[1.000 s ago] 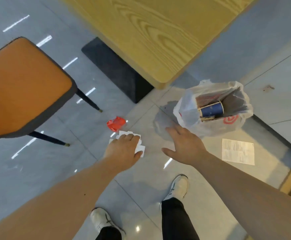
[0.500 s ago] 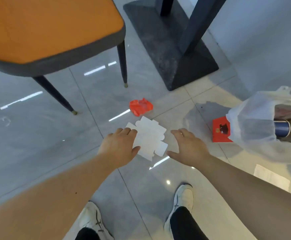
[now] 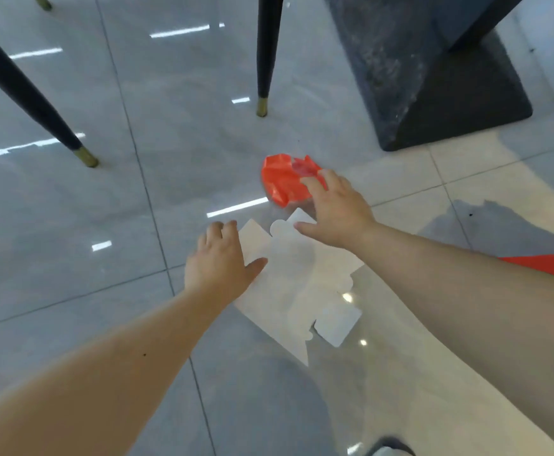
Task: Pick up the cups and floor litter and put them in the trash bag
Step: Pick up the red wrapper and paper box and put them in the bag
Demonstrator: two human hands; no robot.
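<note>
I am looking down at a glossy grey tiled floor (image 3: 71,225) with both bare arms stretched out ahead of me. My left hand (image 3: 218,258) lies palm down on the left edge of a flat white cardboard cutout (image 3: 298,287), its fingers (image 3: 214,230) spread and loose, thumb resting on the card; it presses or touches the sheet but is not gripping it. The cutout lies flat on the floor in the middle of the view, with tabs and notches along its near and right sides. My right hand (image 3: 338,205) reaches farther out, palm down and opened, its fingertips over the near edge of a crumpled red wrapper (image 3: 282,182); I cannot tell whether they touch the wrapper or only hover just over it, and nothing is clasped in that hand. The wrapper sits on the floor just beyond the far end of the white cutout, close to it. At the right edge, behind my right forearm, a strip of a red flat piece (image 3: 545,263) shows on the floor, mostly hidden. Far left and far centre, two dark chair legs (image 3: 265,60) with brass-coloured tips stand on the tiles, well apart from the litter. At the far right a dark stone-like base (image 3: 433,93) rests on the floor. At the bottom edge, near right, a bit of a shoe (image 3: 387,450) is visible.
</note>
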